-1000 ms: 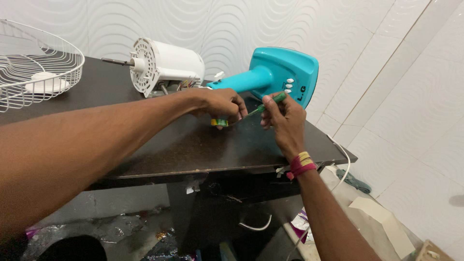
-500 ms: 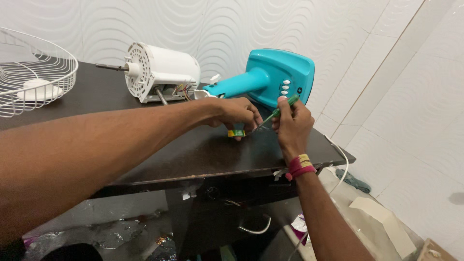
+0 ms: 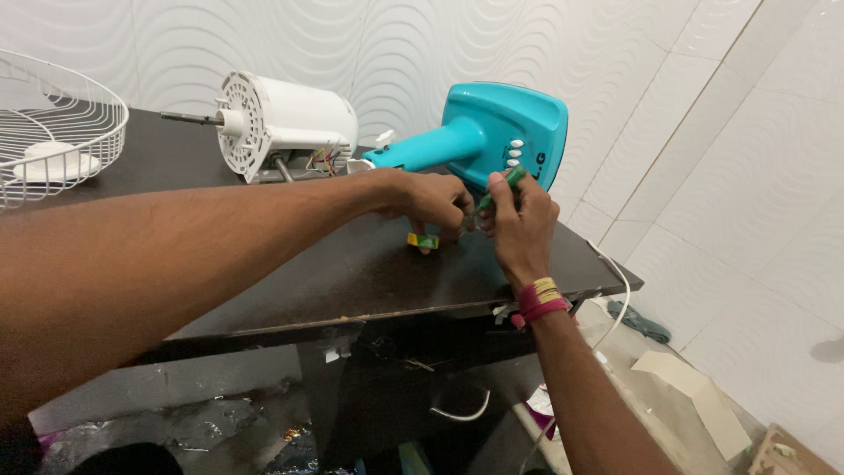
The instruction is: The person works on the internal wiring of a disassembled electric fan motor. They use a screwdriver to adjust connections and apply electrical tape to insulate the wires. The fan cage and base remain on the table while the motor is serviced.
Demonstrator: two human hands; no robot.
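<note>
Right hand is closed around a green-handled tool, probably a small screwdriver; the handle pokes out above the thumb and the tip runs down toward the left fingertips. Left hand is pinched narrow on something small right where that tip ends. I can't tell what the pinched part is, since the fingers cover it. A small yellow-green piece lies on the table just under the left fingers, touching them or nearly so.

Risks, as I judge them:
- The tool tip is aimed at the left fingertips. A slip under push would jab them.
- The pinched part is tiny and the grip is fingertip-only. If it twists out, it drops over the near table edge into the clutter below.
- The yellow-green piece is loose and easy to knock off with the heel of either hand.

Materials, moving outward: the tool handle is smooth green plastic, and the small piece looks like hard plastic. The table is dark, flat and glossy, so it gives little friction. Just behind the hands is the teal fan base, moulded plastic with rounded corners, white buttons and a tapered neck. Past the left wrist is the white motor housing, cylindrical with a slotted face, a bare steel shaft and loose wires at its foot. Far left is the white wire fan guard, dished. A white cord hangs off the table edge by the right wrist and is a snag hazard.
</note>
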